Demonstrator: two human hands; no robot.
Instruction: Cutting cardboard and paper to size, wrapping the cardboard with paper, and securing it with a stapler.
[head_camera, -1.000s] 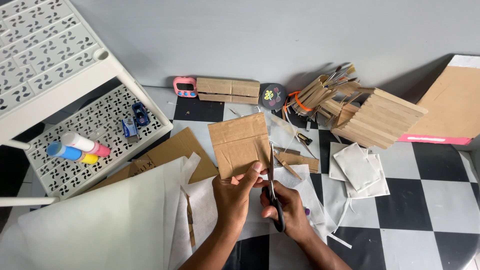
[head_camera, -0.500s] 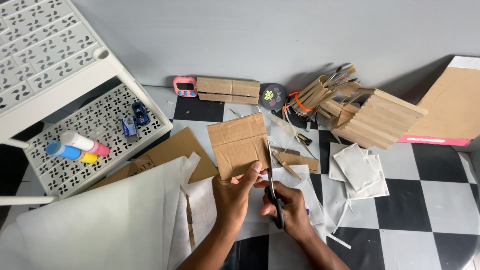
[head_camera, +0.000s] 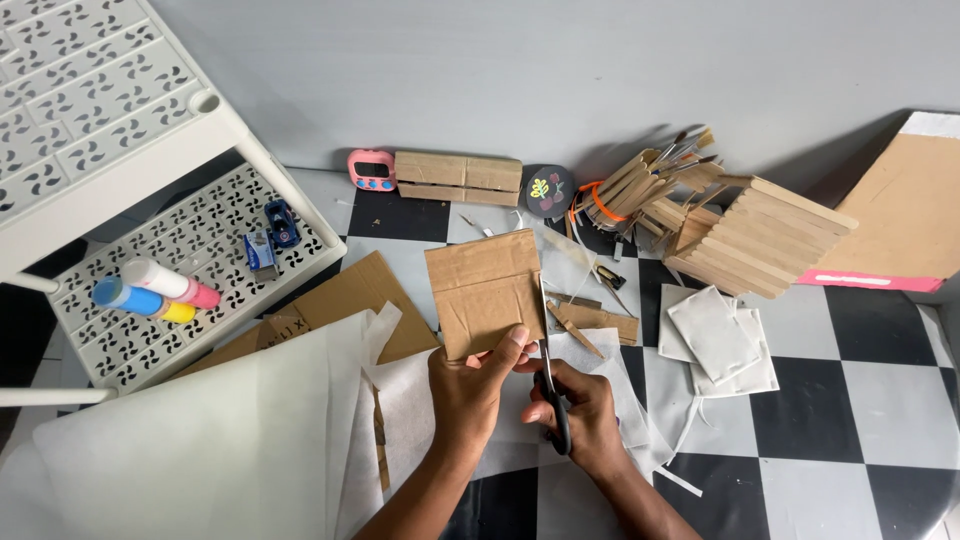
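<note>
My left hand (head_camera: 470, 392) grips the lower edge of a brown cardboard piece (head_camera: 482, 290) and holds it up over the floor. My right hand (head_camera: 572, 412) is closed around the black handles of scissors (head_camera: 548, 352). The blades point away from me and run along the cardboard's right edge. Both hands are close together, just above sheets of white paper.
A large white paper sheet (head_camera: 200, 450) lies at left over flat cardboard (head_camera: 350, 295). A white perforated rack (head_camera: 150, 270) holds paint tubes and a toy car. Behind are a pink timer (head_camera: 371, 169), a cardboard block (head_camera: 458, 177), a stick house (head_camera: 745, 235), white pads (head_camera: 718, 335) and cardboard (head_camera: 905, 215).
The scissors have advanced a little farther along the cardboard's right edge. Both hands stay in nearly the same place.
</note>
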